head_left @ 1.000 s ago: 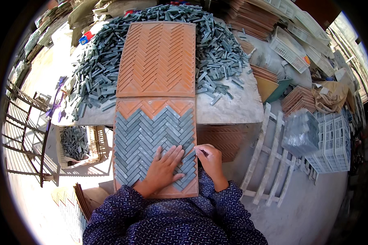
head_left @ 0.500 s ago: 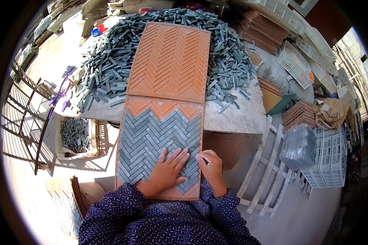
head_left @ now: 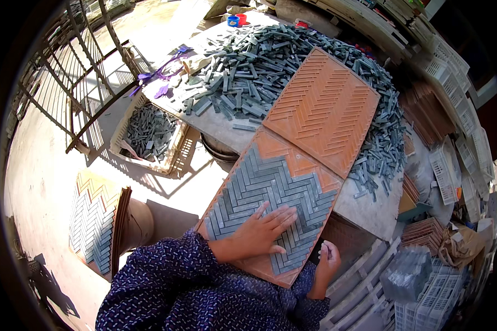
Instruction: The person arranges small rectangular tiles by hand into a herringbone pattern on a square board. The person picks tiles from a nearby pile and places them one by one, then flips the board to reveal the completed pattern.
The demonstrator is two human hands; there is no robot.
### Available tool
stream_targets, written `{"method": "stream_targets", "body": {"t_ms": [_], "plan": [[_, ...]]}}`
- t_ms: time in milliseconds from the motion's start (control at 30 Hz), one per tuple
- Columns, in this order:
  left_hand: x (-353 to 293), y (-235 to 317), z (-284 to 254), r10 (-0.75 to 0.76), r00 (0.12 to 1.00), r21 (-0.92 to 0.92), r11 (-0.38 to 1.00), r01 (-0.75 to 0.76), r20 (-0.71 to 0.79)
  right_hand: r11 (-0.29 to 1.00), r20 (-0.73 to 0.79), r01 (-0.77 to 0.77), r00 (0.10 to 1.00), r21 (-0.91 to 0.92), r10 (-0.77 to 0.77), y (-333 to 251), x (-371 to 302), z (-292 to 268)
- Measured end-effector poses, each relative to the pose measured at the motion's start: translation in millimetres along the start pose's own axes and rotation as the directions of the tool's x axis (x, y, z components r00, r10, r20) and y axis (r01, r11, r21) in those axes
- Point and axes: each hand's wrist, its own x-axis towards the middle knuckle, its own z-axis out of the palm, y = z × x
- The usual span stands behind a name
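My left hand [head_left: 262, 231] lies flat, fingers spread, on grey-green strip tiles [head_left: 254, 190] set in a herringbone pattern. They fill most of an orange grooved mould tray [head_left: 286, 280], whose zigzag far end shows bare orange. Just right of the tray's edge, my right hand [head_left: 328, 263] is closed, thumb and fingers pinched together; whatever they may hold is too small to make out. Beyond the filled tray, a second orange tray [head_left: 323, 105] with bare herringbone grooves lies end to end with it, resting on a large heap of loose strip tiles [head_left: 248, 71].
The worktable [head_left: 370, 207] carries the heap. At left stand a crate of loose tiles [head_left: 149, 135], a metal rack [head_left: 102, 110] and a stack of tile-filled trays [head_left: 96, 220]. A wooden pallet [head_left: 364, 276], white crates [head_left: 431, 298] and stacked orange trays [head_left: 425, 234] stand right.
The view has turned toward the left, so the trays now slant across it. My left hand stays flat on the tiles; my right hand has moved a little away from the tray's edge.
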Motion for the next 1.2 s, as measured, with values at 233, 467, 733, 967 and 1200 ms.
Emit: {"method": "stream_targets", "body": {"t_ms": [233, 467, 733, 967, 1200], "plan": [[-49, -84, -14, -0.327, 0.939, 0.097, 0.937, 0.337, -0.103, 0.997, 0.025, -0.081, 0.996, 0.011, 0.08, -15, 2, 4], [-33, -71, -34, -0.256, 0.95, 0.19, 0.938, 0.289, -0.178, 0.999, -0.057, -0.032, 0.998, 0.015, 0.033, -31, 12, 2], [-20, -86, -18, -0.244, 0.962, 0.153, 0.953, 0.262, -0.126, 0.88, 0.161, 0.462, 0.882, -0.109, -0.443, -81, 52, 48], [-19, -87, -13, -0.226, 0.963, 0.191, 0.949, 0.251, -0.145, 0.603, 0.455, 0.676, 0.734, -0.423, -0.504, -120, 108, 173], [-21, -87, -11, -0.216, 0.961, 0.156, 0.957, 0.243, -0.172, 0.476, 0.468, 0.582, 0.813, -0.659, -0.345, -134, 102, 214]]}}
